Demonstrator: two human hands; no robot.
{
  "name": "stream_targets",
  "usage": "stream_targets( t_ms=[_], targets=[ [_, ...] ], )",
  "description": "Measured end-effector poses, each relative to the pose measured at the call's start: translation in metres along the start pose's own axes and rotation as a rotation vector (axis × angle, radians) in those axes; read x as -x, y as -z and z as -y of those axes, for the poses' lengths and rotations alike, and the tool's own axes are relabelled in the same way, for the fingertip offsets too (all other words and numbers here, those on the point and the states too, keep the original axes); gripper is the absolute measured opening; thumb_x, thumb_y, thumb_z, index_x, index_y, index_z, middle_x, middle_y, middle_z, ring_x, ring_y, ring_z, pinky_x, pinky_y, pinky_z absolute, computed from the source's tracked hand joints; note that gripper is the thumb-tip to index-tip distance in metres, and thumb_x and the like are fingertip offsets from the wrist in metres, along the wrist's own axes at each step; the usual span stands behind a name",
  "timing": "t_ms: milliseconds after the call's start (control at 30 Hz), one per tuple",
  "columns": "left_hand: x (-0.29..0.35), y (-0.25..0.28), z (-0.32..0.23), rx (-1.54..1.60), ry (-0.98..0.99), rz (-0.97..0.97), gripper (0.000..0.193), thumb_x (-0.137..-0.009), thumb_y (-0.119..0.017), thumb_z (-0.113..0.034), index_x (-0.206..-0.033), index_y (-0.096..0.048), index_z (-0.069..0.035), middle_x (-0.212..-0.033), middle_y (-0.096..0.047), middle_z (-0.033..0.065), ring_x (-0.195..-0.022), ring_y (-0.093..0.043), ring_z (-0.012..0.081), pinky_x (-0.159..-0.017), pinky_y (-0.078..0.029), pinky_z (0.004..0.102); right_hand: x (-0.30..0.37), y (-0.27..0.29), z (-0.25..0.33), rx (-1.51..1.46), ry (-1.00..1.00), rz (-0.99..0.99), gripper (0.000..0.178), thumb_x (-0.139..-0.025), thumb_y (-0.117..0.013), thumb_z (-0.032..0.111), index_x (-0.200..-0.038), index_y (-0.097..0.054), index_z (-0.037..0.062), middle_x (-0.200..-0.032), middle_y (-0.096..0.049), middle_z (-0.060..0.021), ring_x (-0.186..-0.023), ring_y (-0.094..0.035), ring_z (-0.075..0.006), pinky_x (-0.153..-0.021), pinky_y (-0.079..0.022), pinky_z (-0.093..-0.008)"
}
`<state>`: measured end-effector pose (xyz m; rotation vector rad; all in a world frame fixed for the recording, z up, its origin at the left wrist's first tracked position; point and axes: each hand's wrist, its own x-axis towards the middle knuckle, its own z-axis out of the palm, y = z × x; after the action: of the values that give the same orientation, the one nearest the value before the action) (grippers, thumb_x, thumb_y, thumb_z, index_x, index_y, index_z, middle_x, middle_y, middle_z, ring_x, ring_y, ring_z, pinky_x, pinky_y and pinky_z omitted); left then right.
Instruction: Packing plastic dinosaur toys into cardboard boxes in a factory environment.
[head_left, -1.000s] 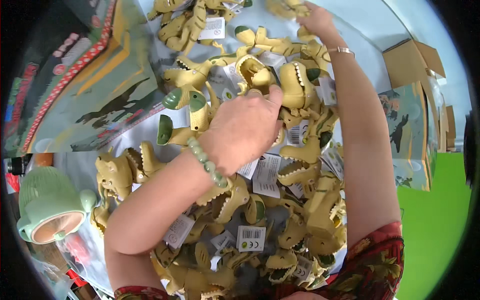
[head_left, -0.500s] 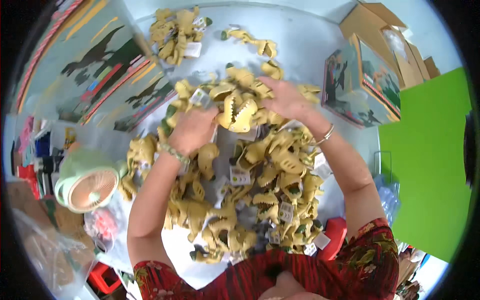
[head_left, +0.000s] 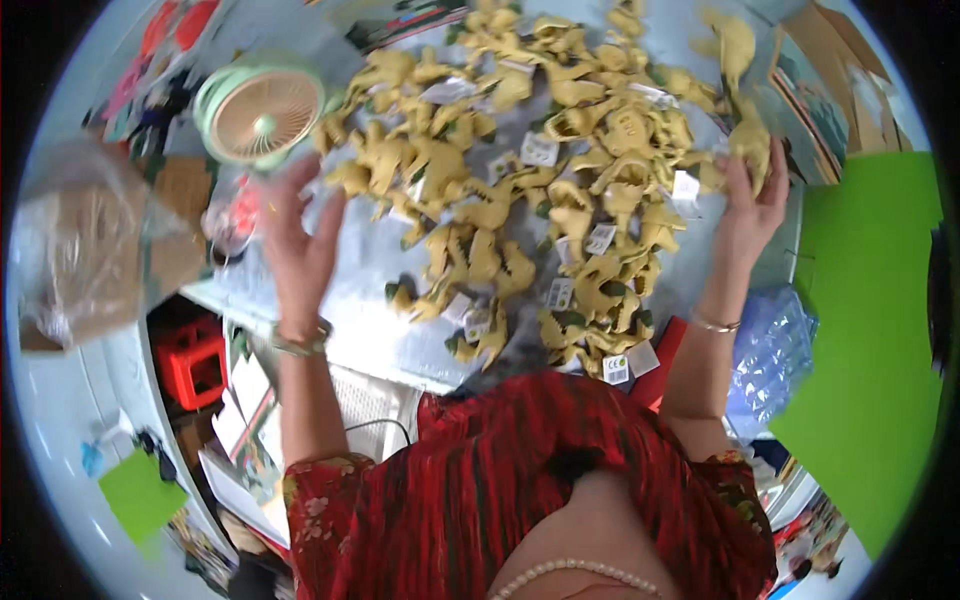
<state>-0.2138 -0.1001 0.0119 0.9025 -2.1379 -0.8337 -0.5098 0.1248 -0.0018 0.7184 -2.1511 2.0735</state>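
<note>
Many yellow toy dinosaurs (head_left: 560,200) with white paper tags, heaped on a pale table (head_left: 350,320), seen from above. Nearest the lens: red patterned dress (head_left: 520,480), both forearms raised from it toward the heap. Low at left, under the table edge: red crate (head_left: 195,360).

Near edge of the table: a few dinosaurs lying right at the rim, just above the dress. Likely hazard: a sweep of either arm pushing these over the edge, down toward the lap or the floor.

Left hand (head_left: 300,240): fingers spread, palm empty, lifted above bare tabletop just beside the heap's left flank. Close behind it, a small green fan (head_left: 262,108). Possible hazard: a further reach knocking the fan or catching a tag in it; whether the blades turn cannot be told.

Right hand (head_left: 750,195): fingers closed around a held dinosaur (head_left: 748,150) at the heap's right margin, close to the table's side edge. Possible hazard: a loose grip dropping it past the edge toward the blue plastic bag (head_left: 770,350) below.

Farther off: the bulk of the heap, legs and tags interlocked. Probable hazard: lifting one and dragging neighbours along.
</note>
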Motion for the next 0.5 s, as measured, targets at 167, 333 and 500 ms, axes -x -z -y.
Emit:
stream_targets(
  t_ms=[167, 333, 500],
  targets=[
    [0.195, -0.015, 0.027, -0.211, 0.228, 0.050, 0.062, -0.061, -0.068, -0.019, -0.113, -0.039, -0.004, -0.115, -0.039, 0.0179, -0.108, -0.035, 0.0339, -0.093, -0.025, 0.0405, 0.050, -0.004, -0.061, 0.623, 0.323, 0.344, 0.050, -0.076, -0.053, 0.011, -0.119, -0.032, -0.0020, -0.117, -0.039, -0.0199, -0.109, -0.038, -0.0316, -0.088, -0.034, -0.0333],
    [0.285, -0.029, 0.015, -0.133, 0.420, 0.264, 0.043, -0.065, -0.063, -0.018, -0.104, -0.047, -0.006, -0.114, -0.039, 0.0218, -0.104, -0.039, 0.0362, -0.088, -0.034, 0.0375, 0.136, -0.013, 0.021, 0.577, 0.352, 0.770, 0.056, -0.071, -0.057, 0.014, -0.120, -0.034, 0.0020, -0.125, -0.029, -0.0196, -0.117, -0.025, -0.0343, -0.096, -0.022, -0.0376],
    [0.297, 0.045, 0.015, -0.179, 0.490, -0.028, 0.039, -0.064, -0.062, -0.016, -0.098, -0.050, -0.004, -0.103, -0.049, 0.0177, -0.096, -0.045, 0.0330, -0.082, -0.038, 0.0367, 0.261, 0.038, -0.015, 0.788, 0.863, 1.351, 0.060, -0.060, -0.062, 0.023, -0.116, -0.041, 0.0181, -0.126, -0.030, -0.0127, -0.115, -0.028, -0.0297, -0.092, -0.020, -0.0507]
  ],
)
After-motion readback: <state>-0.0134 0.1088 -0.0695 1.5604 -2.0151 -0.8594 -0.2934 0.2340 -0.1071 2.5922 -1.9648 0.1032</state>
